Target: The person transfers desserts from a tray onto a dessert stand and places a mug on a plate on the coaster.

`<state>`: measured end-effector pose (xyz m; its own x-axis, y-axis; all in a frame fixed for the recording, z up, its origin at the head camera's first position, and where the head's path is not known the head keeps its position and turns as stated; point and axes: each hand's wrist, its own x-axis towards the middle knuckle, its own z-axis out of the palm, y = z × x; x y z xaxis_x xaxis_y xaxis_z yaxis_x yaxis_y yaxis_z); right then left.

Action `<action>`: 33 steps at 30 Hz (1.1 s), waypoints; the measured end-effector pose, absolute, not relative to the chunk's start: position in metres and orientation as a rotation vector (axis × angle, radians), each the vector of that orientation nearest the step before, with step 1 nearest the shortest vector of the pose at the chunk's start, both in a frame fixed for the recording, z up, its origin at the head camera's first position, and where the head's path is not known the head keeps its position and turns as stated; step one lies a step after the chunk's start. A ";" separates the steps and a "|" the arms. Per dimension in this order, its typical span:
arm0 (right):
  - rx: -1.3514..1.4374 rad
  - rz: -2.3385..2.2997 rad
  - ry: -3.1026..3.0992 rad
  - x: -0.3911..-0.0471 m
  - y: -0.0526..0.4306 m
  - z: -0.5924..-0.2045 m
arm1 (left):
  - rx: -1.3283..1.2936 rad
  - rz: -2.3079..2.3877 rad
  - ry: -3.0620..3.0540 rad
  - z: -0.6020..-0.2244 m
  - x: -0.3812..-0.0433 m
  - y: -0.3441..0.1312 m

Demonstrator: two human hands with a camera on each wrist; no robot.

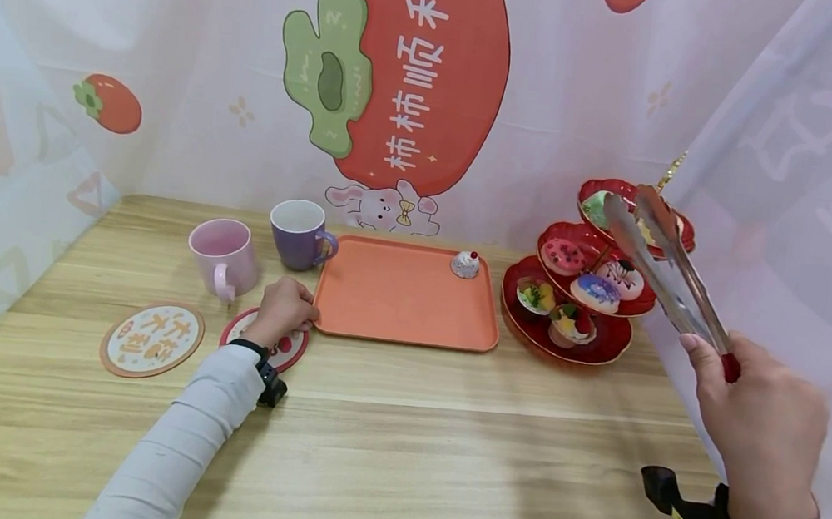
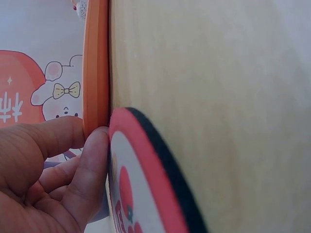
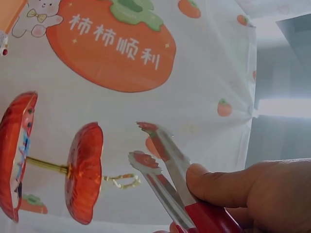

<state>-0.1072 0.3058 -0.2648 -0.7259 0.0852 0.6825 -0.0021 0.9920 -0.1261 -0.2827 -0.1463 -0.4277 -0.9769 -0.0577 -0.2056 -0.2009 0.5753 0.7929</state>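
Note:
My left hand (image 1: 283, 311) pinches the near left corner of an orange tray (image 1: 397, 295) between thumb and fingers. In the left wrist view the thumb and forefinger meet at the tray's rim (image 2: 96, 73). Under that hand lies a round red-edged coaster (image 1: 292, 350). A small white cupcake with a red top (image 1: 466, 264) sits in the tray's far right corner. My right hand (image 1: 764, 427) grips metal tongs (image 1: 674, 272) by their red handle. The tongs' tips are apart with nothing between them, overlapping the top tier of a red three-tier stand (image 1: 564, 341) in the head view.
Several small cakes sit on the stand's tiers, among them a pink one (image 1: 563, 257) and a fruit tart (image 1: 572, 326). Left of the tray stand a purple mug (image 1: 300, 240) and a pink mug (image 1: 223, 256). Another round coaster (image 1: 152, 340) lies at left. A printed cloth (image 1: 198, 105) hangs behind.

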 end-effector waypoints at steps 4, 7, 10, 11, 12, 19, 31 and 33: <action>0.032 0.184 -2.365 -0.113 0.302 -0.268 | -0.210 1.361 2.656 -0.428 -0.282 -0.146; 0.097 0.194 -2.362 -0.119 0.299 -0.274 | -0.208 1.362 2.662 -0.428 -0.282 -0.146; 0.133 0.191 -2.377 -0.125 0.295 -0.278 | -0.208 1.366 2.657 -0.429 -0.282 -0.146; 0.136 0.191 -2.390 -0.127 0.293 -0.280 | -0.207 1.366 2.657 -0.429 -0.281 -0.146; 0.131 0.199 -2.410 -0.129 0.291 -0.281 | -0.207 1.367 2.655 -0.429 -0.281 -0.145; 0.123 0.238 -2.490 -0.142 0.283 -0.293 | -0.207 1.355 2.666 -0.430 -0.280 -0.145; 0.084 0.285 -2.679 -0.162 0.267 -0.315 | -0.206 1.361 2.664 -0.428 -0.280 -0.146; 0.085 0.301 -2.713 -0.165 0.264 -0.319 | -0.205 1.367 2.663 -0.428 -0.281 -0.146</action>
